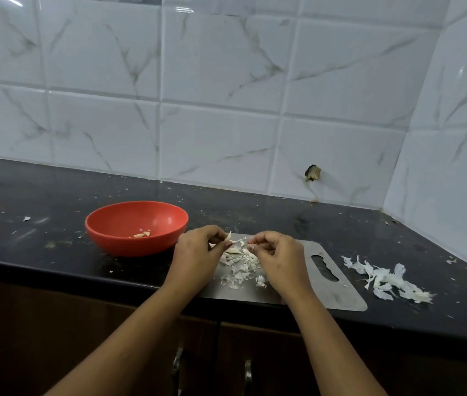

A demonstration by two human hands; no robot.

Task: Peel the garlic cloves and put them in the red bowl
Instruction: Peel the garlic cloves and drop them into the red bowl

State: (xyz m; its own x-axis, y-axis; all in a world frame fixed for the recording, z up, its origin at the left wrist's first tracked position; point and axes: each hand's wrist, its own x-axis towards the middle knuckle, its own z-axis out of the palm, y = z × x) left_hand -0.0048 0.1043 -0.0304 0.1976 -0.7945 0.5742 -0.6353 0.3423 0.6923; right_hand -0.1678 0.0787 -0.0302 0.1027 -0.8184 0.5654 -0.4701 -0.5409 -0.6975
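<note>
Head view, left hand pinching garlic clove, right hand pulling skin

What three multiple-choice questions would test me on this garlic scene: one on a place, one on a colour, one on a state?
1. Where is the bowl, relative to the steel board? A) on it B) left of it C) right of it
2. Bowl's colour? A) blue B) green C) red
3. The left hand and right hand are: A) pinching a clove and its skin strip B) resting flat C) holding a knife
Answers: 1 B, it stands left of the board. 2 C, its wall is red. 3 A, left hand pinches the clove, right hand its skin strip.
</note>
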